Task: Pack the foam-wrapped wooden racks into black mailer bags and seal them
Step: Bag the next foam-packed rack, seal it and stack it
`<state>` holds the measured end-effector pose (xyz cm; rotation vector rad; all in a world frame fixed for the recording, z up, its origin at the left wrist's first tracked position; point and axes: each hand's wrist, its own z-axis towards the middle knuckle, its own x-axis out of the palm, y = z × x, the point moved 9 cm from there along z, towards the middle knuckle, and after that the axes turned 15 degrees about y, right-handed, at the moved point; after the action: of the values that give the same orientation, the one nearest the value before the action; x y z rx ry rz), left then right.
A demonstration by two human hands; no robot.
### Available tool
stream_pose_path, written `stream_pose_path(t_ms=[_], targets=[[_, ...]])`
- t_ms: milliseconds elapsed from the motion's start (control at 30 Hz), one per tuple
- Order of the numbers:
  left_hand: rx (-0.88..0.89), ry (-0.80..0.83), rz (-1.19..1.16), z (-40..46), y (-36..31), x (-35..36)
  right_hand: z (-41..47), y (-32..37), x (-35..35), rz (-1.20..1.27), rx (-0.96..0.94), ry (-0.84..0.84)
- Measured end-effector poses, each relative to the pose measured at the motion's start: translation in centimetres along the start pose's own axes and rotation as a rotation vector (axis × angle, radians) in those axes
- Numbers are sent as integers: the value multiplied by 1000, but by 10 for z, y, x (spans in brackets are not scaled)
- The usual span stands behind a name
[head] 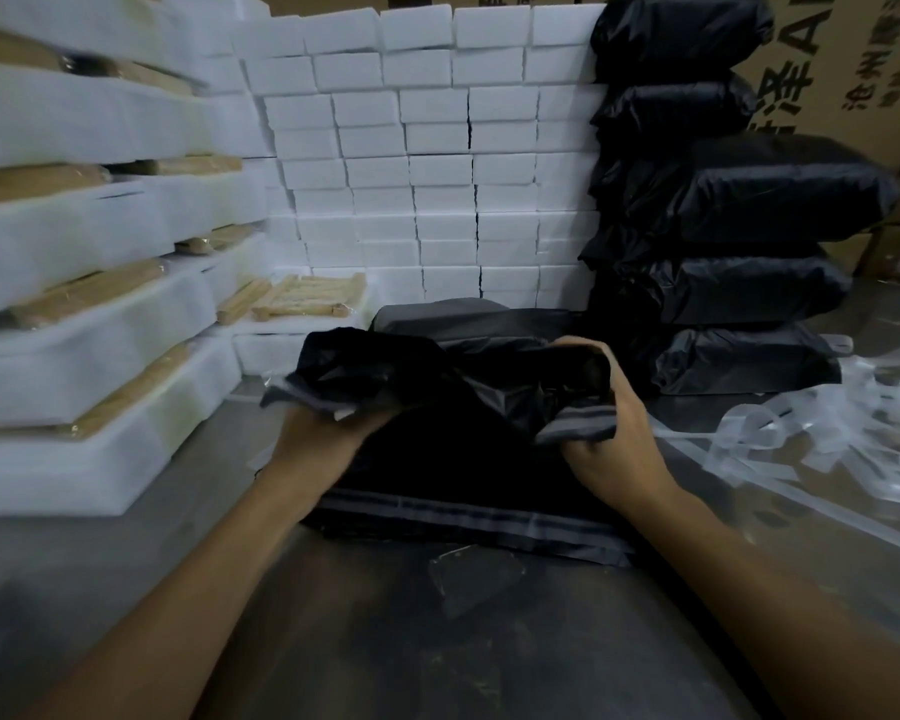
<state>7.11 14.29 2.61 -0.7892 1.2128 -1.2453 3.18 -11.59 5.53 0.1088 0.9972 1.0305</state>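
- a black mailer bag (453,402) sits at the centre of the frame, its mouth held up and spread between both hands; the film is thin, glossy and heavily creased, with a grey striped band along the edge.
- the left hand (328,433) grips the bag's left rim, fingers curled under bunched plastic (the fingertips are hidden by the film).
- the right hand (606,433) is clamped on the right rim, thumb on the near side and fingers wrapped over the far side.
- under the held bag lies a flat stack of mailer bags (468,511), its near edge straight and grey-striped, resting on the dark work table (385,641).
- the table surface is smooth and dull, with open room toward the bottom of the frame between the forearms.
- along the left of the frame, foam-wrapped wooden racks (89,324) are piled in slanting tiers, with pale wood showing between soft white foam, and their edges come near the left forearm.
- one unwrapped wooden rack (307,298) lies on foam just behind the bag.
- white foam blocks (437,163) form a wall across the upper middle.
- filled black bags (739,210) are stacked at the upper right, plump and wrinkled.
- clear peeled strips (827,433) lie curled at the right edge.
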Motion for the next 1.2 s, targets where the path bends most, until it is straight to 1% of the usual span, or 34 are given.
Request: stream_pose_path(t_ms=[67,100,167,200,267,367,467,533,667,800,967,1033,1100,1200], targets=[[71,16,67,0,-8,8,1,1,-5,-40,55,-39],[87,37,119,2,-9,15,1,3,-5,-87,40,-45],[56,12,209,-1,-16,17,2,10,-4,-165,-16,-50],[89,-14,200,-3,-23,14,4,18,-6,-226,-55,-72],[203,-73,95,-4,-36,8,3,18,-9,-193,-62,-113],[202,-83,-84,-5,-40,9,3,12,-12,-66,-21,-201],[92,-124,-156,-4,-24,4,4,4,-12,18,76,-253],[36,-85,-203,-3,-17,6,3,-4,-13,128,136,-282],[-36,5,-327,0,-9,14,6,-14,-17,273,190,-291],[7,22,-392,3,-16,11,5,-27,-21,446,227,-266],[57,68,-601,7,-27,2,1,-40,-16,782,332,-233],[57,64,-622,7,-27,-2,2,-45,-14,1014,372,-247],[35,50,-585,5,-25,-3,2,-48,-16,1202,399,-253],[26,50,-534,5,-23,-3,0,-47,-24,1230,393,-262]])
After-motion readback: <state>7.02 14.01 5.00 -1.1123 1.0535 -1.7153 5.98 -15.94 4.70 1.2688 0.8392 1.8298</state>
